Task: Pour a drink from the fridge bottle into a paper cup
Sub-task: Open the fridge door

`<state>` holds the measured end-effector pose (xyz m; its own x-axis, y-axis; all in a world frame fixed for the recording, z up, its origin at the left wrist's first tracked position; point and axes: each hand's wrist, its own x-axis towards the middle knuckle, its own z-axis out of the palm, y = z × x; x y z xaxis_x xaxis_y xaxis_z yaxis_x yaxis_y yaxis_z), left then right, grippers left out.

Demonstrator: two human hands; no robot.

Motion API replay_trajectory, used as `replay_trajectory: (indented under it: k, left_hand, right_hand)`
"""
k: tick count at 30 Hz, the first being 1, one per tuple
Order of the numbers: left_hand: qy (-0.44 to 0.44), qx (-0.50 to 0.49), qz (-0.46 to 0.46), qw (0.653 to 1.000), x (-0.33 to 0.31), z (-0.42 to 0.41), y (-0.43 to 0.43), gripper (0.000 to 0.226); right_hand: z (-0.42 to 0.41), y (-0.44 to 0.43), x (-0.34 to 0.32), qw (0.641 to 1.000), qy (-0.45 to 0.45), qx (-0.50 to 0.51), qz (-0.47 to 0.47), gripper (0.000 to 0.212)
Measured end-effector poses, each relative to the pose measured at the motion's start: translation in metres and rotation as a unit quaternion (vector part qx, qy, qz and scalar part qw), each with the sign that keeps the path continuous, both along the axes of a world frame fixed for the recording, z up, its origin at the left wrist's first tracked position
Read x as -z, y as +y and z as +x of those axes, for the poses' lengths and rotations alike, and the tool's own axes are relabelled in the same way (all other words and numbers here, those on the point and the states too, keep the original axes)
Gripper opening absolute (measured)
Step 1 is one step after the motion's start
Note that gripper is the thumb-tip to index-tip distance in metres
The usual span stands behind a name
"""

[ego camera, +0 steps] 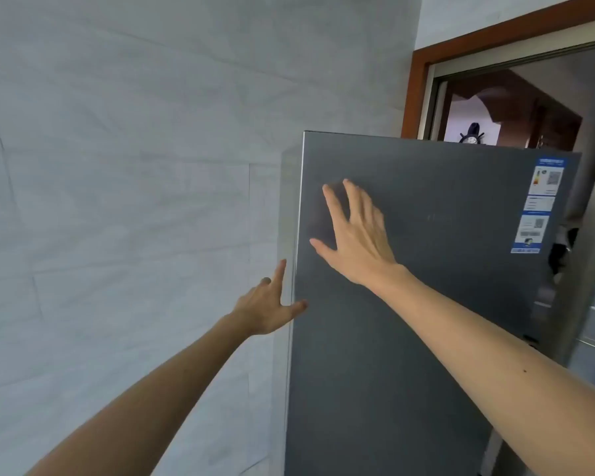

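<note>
A tall dark grey fridge fills the middle and right of the head view, its door closed. My right hand lies flat on the upper part of the door with fingers spread. My left hand is lower, at the door's left edge, fingers apart, thumb touching the front face. Neither hand holds anything. No bottle and no paper cup are in view.
A pale grey tiled wall runs along the left, close to the fridge's side. Blue and white labels are stuck at the door's upper right. Behind the fridge a brown-framed doorway leads to another room.
</note>
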<state>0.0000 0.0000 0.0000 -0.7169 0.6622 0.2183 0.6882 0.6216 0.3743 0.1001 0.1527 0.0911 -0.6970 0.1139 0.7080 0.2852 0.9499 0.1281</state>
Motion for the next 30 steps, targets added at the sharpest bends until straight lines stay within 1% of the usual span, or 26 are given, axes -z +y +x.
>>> replay_trajectory:
  k: [2,5,10,12,17,22,27,30]
  left_hand:
    - [-0.057,0.028,0.046,0.997,0.006,-0.006,0.007,0.1]
    - [-0.116,0.069,0.117,0.984,0.02,-0.017,0.018,0.109]
    - [-0.18,0.13,0.235,0.946,0.04,-0.024,0.036,0.107]
    - [-0.198,0.147,0.277,0.929,0.045,-0.024,0.042,0.105]
    - [-0.189,0.152,0.317,0.917,0.049,-0.019,0.049,0.103]
    - [-0.205,0.152,0.352,0.901,0.054,-0.017,0.055,0.101]
    - [-0.217,0.147,0.385,0.885,0.057,-0.014,0.058,0.103]
    - [-0.243,0.136,0.402,0.872,0.055,-0.009,0.059,0.099]
  right_hand:
    - [-0.014,0.0,-0.002,0.999,0.042,-0.008,0.0,0.091]
    - [-0.034,0.003,0.0,0.996,0.079,0.003,0.039,0.09]
    - [-0.055,0.014,0.006,0.99,0.119,0.035,0.071,0.075]
    - [-0.062,0.017,0.009,0.988,0.126,0.046,0.082,0.072]
    - [-0.075,0.021,0.013,0.98,0.167,0.049,0.096,0.071]
    - [-0.08,0.021,0.015,0.975,0.198,0.036,0.096,0.069]
    - [-0.081,0.02,0.015,0.973,0.205,0.033,0.097,0.069]
    - [-0.08,0.019,0.015,0.974,0.205,0.035,0.094,0.069]
